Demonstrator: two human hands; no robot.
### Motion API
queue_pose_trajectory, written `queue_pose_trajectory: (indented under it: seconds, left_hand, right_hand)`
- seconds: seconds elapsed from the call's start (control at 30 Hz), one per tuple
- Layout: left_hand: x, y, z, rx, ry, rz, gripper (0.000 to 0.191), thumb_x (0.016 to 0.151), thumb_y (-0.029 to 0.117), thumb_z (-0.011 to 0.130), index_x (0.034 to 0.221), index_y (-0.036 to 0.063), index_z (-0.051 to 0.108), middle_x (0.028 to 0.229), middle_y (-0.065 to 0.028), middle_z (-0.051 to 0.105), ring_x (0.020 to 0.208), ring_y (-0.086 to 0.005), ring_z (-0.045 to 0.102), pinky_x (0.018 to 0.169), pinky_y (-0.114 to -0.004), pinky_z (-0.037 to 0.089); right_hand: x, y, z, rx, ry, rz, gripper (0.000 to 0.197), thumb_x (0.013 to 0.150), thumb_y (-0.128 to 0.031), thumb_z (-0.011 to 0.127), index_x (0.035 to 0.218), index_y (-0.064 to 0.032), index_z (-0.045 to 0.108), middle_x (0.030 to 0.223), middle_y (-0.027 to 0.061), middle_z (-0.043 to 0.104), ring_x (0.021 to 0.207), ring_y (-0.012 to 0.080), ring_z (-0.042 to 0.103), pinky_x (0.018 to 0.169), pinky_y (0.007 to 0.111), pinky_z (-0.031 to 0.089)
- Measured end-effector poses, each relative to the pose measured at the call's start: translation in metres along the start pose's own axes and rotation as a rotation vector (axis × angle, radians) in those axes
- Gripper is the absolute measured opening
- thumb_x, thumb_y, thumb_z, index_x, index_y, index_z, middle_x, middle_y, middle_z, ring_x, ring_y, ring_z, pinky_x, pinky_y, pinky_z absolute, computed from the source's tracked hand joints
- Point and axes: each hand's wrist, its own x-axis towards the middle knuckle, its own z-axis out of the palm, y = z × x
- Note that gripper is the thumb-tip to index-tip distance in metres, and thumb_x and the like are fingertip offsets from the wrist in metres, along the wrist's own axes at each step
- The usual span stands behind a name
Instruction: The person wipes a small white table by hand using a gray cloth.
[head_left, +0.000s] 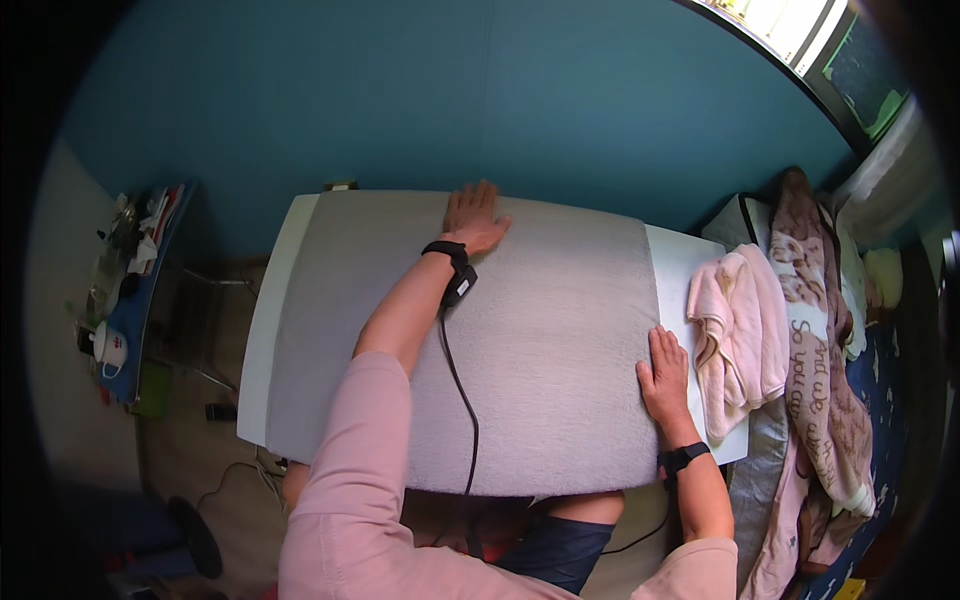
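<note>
A light grey, soft-looking cloth lies spread over a white table, draping over its near edge. My left hand rests palm down near the cloth's far edge, close to the wall, with nothing in it. Along the cloth's right edge lies my right hand, palm down, fingers pointing away from me. Both wrists wear black straps; from the box on the left one, a black cable runs across the cloth towards me. Just right of my right hand sits a folded pink towel, partly on the bare white tabletop.
A blue wall stands behind the table. On the right, a brown patterned blanket with writing lies over a bed. At left, a side table carries a white mug and clutter. Cables trail on the floor.
</note>
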Motion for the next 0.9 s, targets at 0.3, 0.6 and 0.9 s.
queue_pose_trajectory:
  seconds: [0.3,0.6,0.9]
  left_hand:
    - [-0.02,-0.092,-0.025,0.021,-0.01,-0.152,0.076,0.101,0.051,0.041,0.159,0.0058,0.02,0.167,-0.0142,0.017,0.154,-0.034,0.013,0.125,-0.047,0.009]
    - [-0.051,-0.191,-0.038,0.091,0.096,-0.332,0.077,0.1,0.053,0.042,0.158,0.0062,0.023,0.166,-0.0149,0.021,0.152,-0.0346,0.019,0.123,-0.048,0.016]
    - [-0.182,-0.308,-0.097,0.135,0.037,-0.76,0.075,0.1,0.048,0.044,0.16,0.0097,0.02,0.167,-0.0143,0.015,0.153,-0.0375,0.014,0.124,-0.052,0.013]
  right_hand:
    - [0.001,0.002,0.002,-0.004,-0.017,-0.018,0.065,0.092,-0.026,0.057,0.15,-0.0025,0.042,0.155,0.0191,0.041,0.147,0.0357,0.032,0.121,0.047,0.021]
    - [0.0,0.005,0.004,-0.014,-0.02,-0.036,0.065,0.091,-0.023,0.057,0.15,-0.0016,0.042,0.155,0.019,0.041,0.146,0.0371,0.032,0.12,0.047,0.021]
    - [-0.001,0.006,0.008,-0.019,-0.006,-0.042,0.064,0.091,-0.024,0.057,0.15,-0.0014,0.041,0.155,0.0187,0.041,0.146,0.0371,0.032,0.121,0.047,0.021]
